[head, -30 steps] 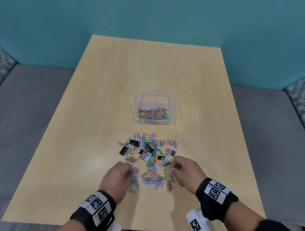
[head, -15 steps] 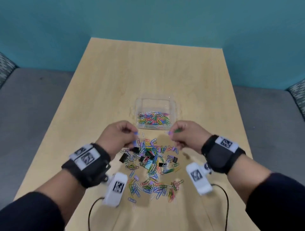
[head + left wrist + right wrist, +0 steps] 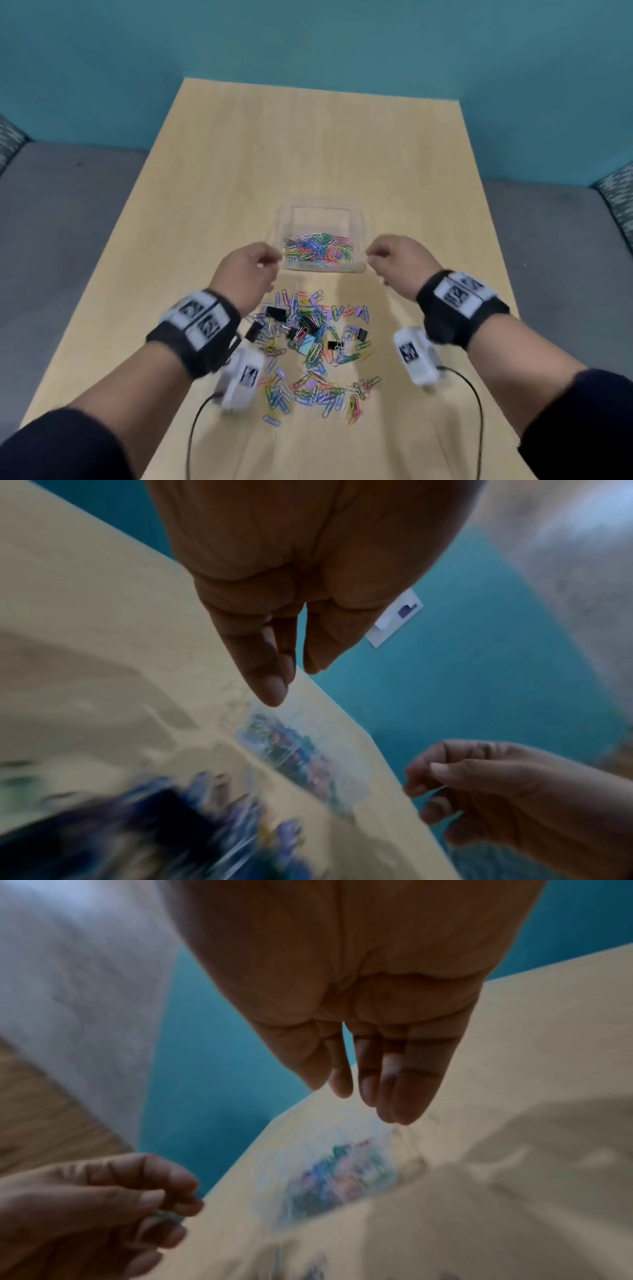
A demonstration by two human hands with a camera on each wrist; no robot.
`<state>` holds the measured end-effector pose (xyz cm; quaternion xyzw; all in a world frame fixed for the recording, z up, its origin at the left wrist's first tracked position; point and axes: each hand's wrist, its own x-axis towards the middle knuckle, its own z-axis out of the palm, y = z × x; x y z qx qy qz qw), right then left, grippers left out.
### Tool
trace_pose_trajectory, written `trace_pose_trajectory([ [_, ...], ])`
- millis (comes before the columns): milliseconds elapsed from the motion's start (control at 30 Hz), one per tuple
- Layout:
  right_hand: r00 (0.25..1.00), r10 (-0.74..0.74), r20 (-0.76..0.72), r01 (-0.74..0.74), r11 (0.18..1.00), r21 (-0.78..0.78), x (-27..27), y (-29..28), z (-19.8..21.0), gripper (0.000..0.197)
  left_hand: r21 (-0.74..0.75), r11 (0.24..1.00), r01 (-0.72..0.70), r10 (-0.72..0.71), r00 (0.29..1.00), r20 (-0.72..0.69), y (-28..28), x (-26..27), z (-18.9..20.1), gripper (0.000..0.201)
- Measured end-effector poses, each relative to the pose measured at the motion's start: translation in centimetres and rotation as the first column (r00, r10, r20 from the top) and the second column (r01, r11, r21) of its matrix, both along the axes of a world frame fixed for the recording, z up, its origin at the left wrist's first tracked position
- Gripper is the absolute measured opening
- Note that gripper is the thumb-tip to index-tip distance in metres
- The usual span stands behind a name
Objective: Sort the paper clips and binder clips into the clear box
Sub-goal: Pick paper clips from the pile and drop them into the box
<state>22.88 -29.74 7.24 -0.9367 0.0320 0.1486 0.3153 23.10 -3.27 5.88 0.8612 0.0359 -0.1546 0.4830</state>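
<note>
The clear box (image 3: 363, 222) stands mid-table with several coloured paper clips (image 3: 317, 248) in its near half. Loose paper clips and black binder clips (image 3: 275, 313) lie in a pile (image 3: 313, 346) in front of it. My left hand (image 3: 270, 262) hovers at the box's near left corner. In the right wrist view this left hand (image 3: 178, 1207) pinches a small bluish paper clip. My right hand (image 3: 371, 258) hovers at the near right corner. In the left wrist view this right hand (image 3: 421, 785) pinches a thin green paper clip. Both wrist views are blurred.
The wooden table (image 3: 308, 144) has bare room behind and beside the box. Grey sofa seats (image 3: 68, 212) flank the table and a teal wall (image 3: 308, 41) stands behind it. Black cables (image 3: 191, 431) hang from the wrist cameras over the table's near edge.
Both hands have lifted from the near side of the pile and moved forward to the box's near corners, each carrying a paper clip.
</note>
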Motion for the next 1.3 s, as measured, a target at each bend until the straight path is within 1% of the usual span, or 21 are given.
trace_pose_trajectory([
  [33,0.997,0.083,0.004,-0.082,0.993,-0.082,-2.3,-0.6,-0.3,0.010,0.140,0.985,0.101,-0.108,0.993,0.042,1.4,-2.1,-0.3,0.021],
  [67,0.980,0.197,-0.036,-0.200,0.965,-0.167,-4.9,-0.9,-0.7,0.013,0.279,0.936,0.213,-0.241,0.968,0.067,2.6,-4.5,-0.7,0.020],
  [100,0.940,0.324,-0.105,-0.340,0.910,-0.238,-7.6,-1.0,-1.1,0.015,0.385,0.867,0.317,-0.374,0.924,0.080,3.6,-7.1,-1.1,0.022],
  [167,0.807,0.554,-0.204,-0.589,0.736,-0.334,-12.9,-0.8,-2.1,0.014,0.535,0.684,0.496,-0.595,0.804,0.015,4.8,-12.3,-1.6,0.024],
  [233,0.690,0.684,-0.237,-0.712,0.582,-0.393,-17.0,-0.4,-3.1,0.017,0.651,0.469,0.597,-0.714,0.690,-0.118,4.9,-16.4,-2.3,0.018],
  [267,0.650,0.725,-0.228,-0.736,0.527,-0.424,-18.2,-0.2,-3.6,0.021,0.686,0.394,0.612,-0.747,0.648,-0.149,4.8,-17.8,-2.8,0.022],
  [300,0.637,0.742,-0.208,-0.735,0.504,-0.454,-19.0,0.2,-4.0,0.026,0.705,0.369,0.606,-0.769,0.625,-0.134,4.5,-18.7,-3.5,0.026],
  [333,0.640,0.746,-0.183,-0.723,0.505,-0.471,-19.4,0.7,-4.4,0.031,0.714,0.379,0.588,-0.764,0.635,-0.117,4.2,-19.2,-4.1,0.025],
  [433,0.655,0.752,-0.077,-0.686,0.550,-0.476,-19.6,3.1,-5.3,0.041,0.738,0.455,0.499,-0.746,0.666,0.009,2.7,-19.5,-6.0,0.028],
  [500,0.662,0.749,-0.011,-0.670,0.585,-0.456,-19.4,4.7,-5.5,0.039,0.704,0.544,0.456,-0.685,0.727,0.058,2.0,-19.1,-6.1,0.019],
  [533,0.679,0.734,0.011,-0.653,0.611,-0.448,-19.3,5.2,-5.7,0.034,0.673,0.607,0.423,-0.621,0.781,0.070,2.0,-19.0,-5.9,0.020],
  [567,0.725,0.688,0.015,-0.617,0.660,-0.427,-19.3,5.4,-5.9,0.030,0.632,0.678,0.374,-0.534,0.842,0.075,2.1,-18.9,-5.9,0.027],
  [600,0.796,0.606,0.016,-0.551,0.735,-0.395,-19.4,5.3,-5.9,0.027,0.586,0.744,0.321,-0.435,0.899,0.060,2.4,-18.9,-5.7,0.037],
  [667,0.932,0.363,-0.011,-0.344,0.872,-0.349,-19.9,4.7,-5.8,0.030,0.540,0.804,0.250,-0.307,0.951,0.018,3.0,-18.9,-5.3,0.055],
  [700,0.966,0.246,-0.075,-0.256,0.902,-0.347,-20.3,4.4,-5.7,0.037,0.532,0.814,0.233,-0.277,0.961,0.002,3.1,-19.0,-5.2,0.061],
  [767,0.979,0.103,-0.174,-0.157,0.929,-0.335,-20.8,4.3,-5.6,0.057,0.529,0.821,0.214,-0.248,0.969,-0.008,2.8,-19.0,-5.4,0.069],
  [833,0.983,0.091,-0.159,-0.137,0.940,-0.311,-20.9,5.2,-5.8,0.069,0.521,0.830,0.199,-0.246,0.969,0.022,2.1,-19.0,-5.8,0.073],
  [933,0.982,0.155,-0.110,-0.178,0.953,-0.245,-20.7,7.4,-6.4,0.074,0.515,0.823,0.238,-0.315,0.947,0.064,1.0,-19.5,-6.3,0.072],
  [1033,0.977,0.197,-0.086,-0.211,0.950,-0.230,-20.5,8.9,-6.7,0.067,0.548,0.781,0.299,-0.403,0.912,0.077,-0.4,-19.8,-6.8,0.070],
  [1100,0.978,0.196,-0.072,-0.207,0.952,-0.225,-20.3,9.3,-6.9,0.058,0.565,0.771,0.294,-0.418,0.903,0.100,-1.2,-19.6,-7.3,0.064],
  [1300,0.975,0.219,-0.044,-0.223,0.948,-0.225,-19.3,9.3,-7.3,0.020,0.630,0.724,0.282,-0.491,0.852,0.183,-1.6,-18.5,-7.6,0.046],
])
